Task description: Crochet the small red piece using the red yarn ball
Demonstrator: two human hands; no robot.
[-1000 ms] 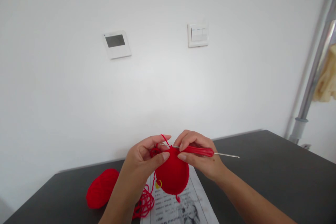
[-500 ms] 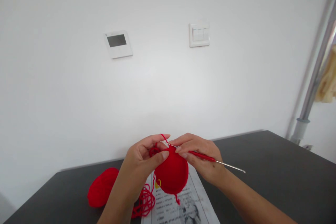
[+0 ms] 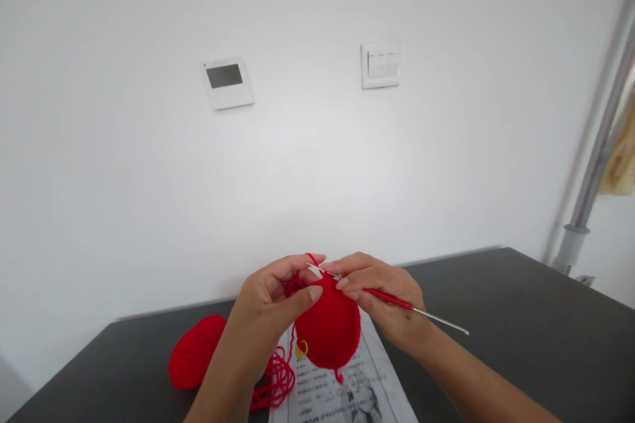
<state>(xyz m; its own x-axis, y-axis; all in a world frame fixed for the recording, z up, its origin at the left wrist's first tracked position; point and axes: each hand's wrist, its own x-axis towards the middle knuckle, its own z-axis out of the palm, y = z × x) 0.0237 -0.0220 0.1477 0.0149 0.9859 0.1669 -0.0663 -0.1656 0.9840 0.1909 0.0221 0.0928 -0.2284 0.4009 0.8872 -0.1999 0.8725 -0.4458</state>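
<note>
Pinched between the thumb and fingers of my left hand (image 3: pixel 270 301) is the upper edge of a round red crochet piece (image 3: pixel 330 330). Red yarn loops over my left index finger and runs down to a loose tangle of yarn (image 3: pixel 274 380). My right hand (image 3: pixel 384 291) grips a crochet hook (image 3: pixel 389 298) with a red handle and metal ends, its thin tip at the top edge of the piece beside the left index finger. A yellow stitch marker (image 3: pixel 302 348) hangs at the piece's lower left, and a short yarn tail (image 3: pixel 338 377) dangles below.
On the dark table (image 3: pixel 496 317), a red yarn ball (image 3: pixel 196 351) lies left of my left forearm. A printed sheet (image 3: pixel 347 396) is under the work. Behind rises a white wall with a panel (image 3: pixel 229 83) and a light switch (image 3: pixel 380 66). A metal pole (image 3: pixel 595 172) stands at right.
The whole view has shifted slightly. The hook tip sits a little differently against the yarn at the top edge. Both hands keep their holds.
</note>
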